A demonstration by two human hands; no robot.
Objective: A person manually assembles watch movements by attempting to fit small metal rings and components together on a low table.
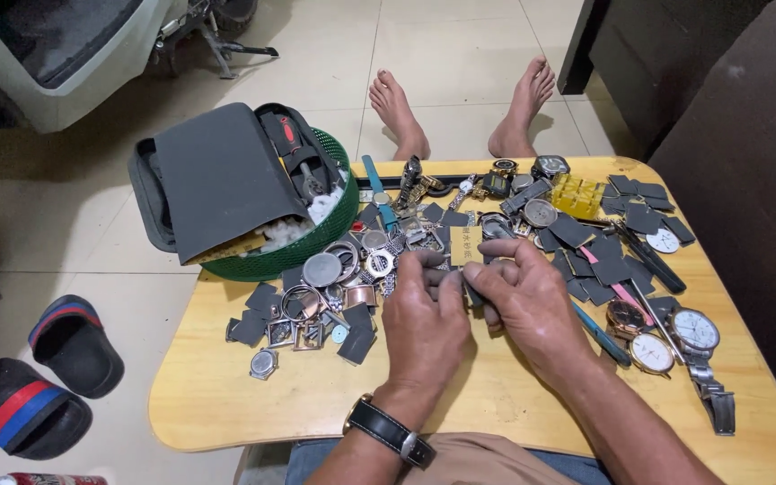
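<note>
Head cam, looking down on small wooden table [226,395], rounded corners, set on tiled floor.

L hand [424,328] & R hand [527,301] meet at table centre, knuckles up, fingers curled in and touching each other. Both pinch a small tan card [465,245] w/ dark print, held upright just above the table top; L thumb/forefinger at its left edge, R fingertips at its right edge. Anything else between the palms: can't tell, hidden. Black-strap wristwatch [390,431] on L wrist.

Left of hands: heap of loose watch cases & bezels [334,278], metal rings, dark square pads. Beyond that, green mesh basket [316,238] at table's far-left edge, holding grey zip case [217,175], white wadding, tools.

Right of hands: scattered dark grey pads [604,260], yellow plastic box [578,195], blue-handled tool [599,334] close by R wrist, three round white-dial watches [675,337] near right edge, steel bracelet [716,400].

Far edge: row of assembled watches [505,175]. Past it, another person's bare feet [460,108] on floor. Floor left: pair of black slides [42,377] w/ red-blue stripe.
</note>
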